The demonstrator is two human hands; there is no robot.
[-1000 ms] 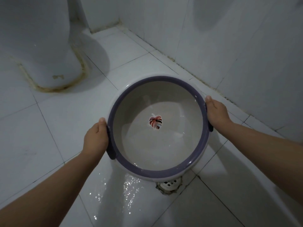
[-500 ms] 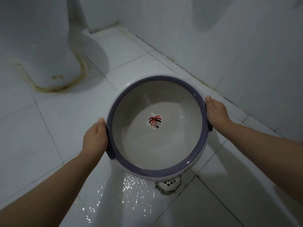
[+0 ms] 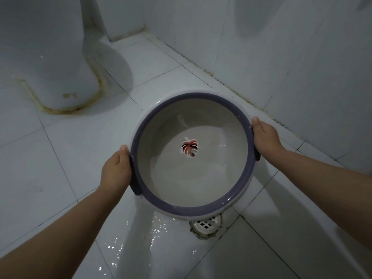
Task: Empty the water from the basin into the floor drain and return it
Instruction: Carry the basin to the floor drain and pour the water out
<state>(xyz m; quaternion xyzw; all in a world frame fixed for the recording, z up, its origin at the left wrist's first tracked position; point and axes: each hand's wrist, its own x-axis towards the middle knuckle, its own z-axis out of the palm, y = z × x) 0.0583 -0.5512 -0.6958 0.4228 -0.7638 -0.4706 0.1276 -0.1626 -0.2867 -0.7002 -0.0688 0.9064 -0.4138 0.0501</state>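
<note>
A round white basin with a purple rim (image 3: pixel 193 207) hangs over the bathroom floor, tipped slightly toward me. A red leaf picture marks its bottom, and a shallow pool of water lies inside near the front wall. My left hand (image 3: pixel 115 171) grips the left handle, my right hand (image 3: pixel 264 137) grips the right handle. The floor drain (image 3: pixel 207 225) shows just below the basin's front edge, partly hidden by it. Water glistens on the tiles (image 3: pixel 155 234) left of the drain.
A toilet base (image 3: pixel 60 73) with stained sealant stands at the far left. A tiled wall (image 3: pixel 291 57) runs diagonally along the right, close behind the basin. White floor tiles (image 3: pixel 40 168) spread to the left.
The basin has shifted a little away from me, uncovering more of the drain grate. Both hands keep their hold on the handles.
</note>
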